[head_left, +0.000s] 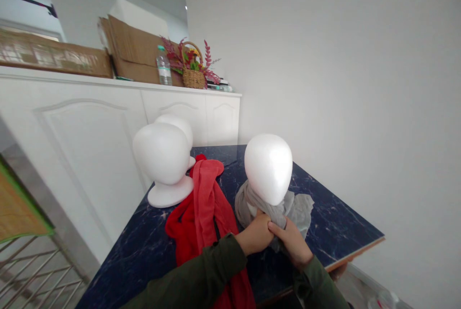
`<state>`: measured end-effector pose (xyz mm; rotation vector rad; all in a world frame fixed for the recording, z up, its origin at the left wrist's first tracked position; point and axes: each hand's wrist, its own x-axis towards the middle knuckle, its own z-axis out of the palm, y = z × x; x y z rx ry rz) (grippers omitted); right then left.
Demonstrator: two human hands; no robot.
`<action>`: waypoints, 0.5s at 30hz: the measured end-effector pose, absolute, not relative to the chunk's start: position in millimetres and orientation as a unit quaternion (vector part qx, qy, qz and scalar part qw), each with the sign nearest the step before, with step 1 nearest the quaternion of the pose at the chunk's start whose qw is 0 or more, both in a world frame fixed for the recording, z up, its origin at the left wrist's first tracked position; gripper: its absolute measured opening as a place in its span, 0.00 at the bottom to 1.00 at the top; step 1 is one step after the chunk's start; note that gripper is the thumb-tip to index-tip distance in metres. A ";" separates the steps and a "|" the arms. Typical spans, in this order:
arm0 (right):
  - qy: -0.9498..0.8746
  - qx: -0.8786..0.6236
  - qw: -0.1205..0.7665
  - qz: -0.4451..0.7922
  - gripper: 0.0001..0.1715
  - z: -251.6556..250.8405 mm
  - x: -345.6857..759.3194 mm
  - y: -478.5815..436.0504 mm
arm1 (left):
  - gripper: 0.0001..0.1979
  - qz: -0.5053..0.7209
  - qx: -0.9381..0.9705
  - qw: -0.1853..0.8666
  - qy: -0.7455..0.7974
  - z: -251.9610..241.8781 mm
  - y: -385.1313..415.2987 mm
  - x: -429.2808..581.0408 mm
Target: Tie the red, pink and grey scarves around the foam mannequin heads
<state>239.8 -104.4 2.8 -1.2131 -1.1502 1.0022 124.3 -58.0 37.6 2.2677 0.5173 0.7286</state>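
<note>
Left hand (257, 233) and right hand (292, 241): both grasping grey fabric scarf (300, 208), wound around neck of smooth white egg-shaped mannequin head (268, 165).

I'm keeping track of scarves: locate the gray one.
In the head view, the gray scarf is right of center, around the neck of the rightmost white head.

Bare hands, left hand (257, 234) and right hand (294, 241), skin uncovered to the wrists. Left sleeve (196, 270) long, dark olive green, matte woven-looking cloth, creased, loose fit; reaches the wrist. Right sleeve (319, 284) same dark green, also wrist-length, wrinkled; shorter stretch visible, lower frame edge crops both.
</note>
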 end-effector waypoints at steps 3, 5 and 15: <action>-0.487 -0.522 0.562 0.418 0.19 2.3 237.7 -101.0 | 0.14 0.269 0.893 0.305 0.191 38.3 -57.5 123.7; -0.488 -0.534 0.559 0.406 0.17 1.9 237.3 -99.6 | 0.13 0.272 0.880 0.302 0.247 40.4 -57.2 121.7; -0.592 -0.618 0.476 0.204 0.20 8.1 246.0 -104.8 | 0.06 0.160 0.691 0.636 0.305 40.6 -31.9 110.4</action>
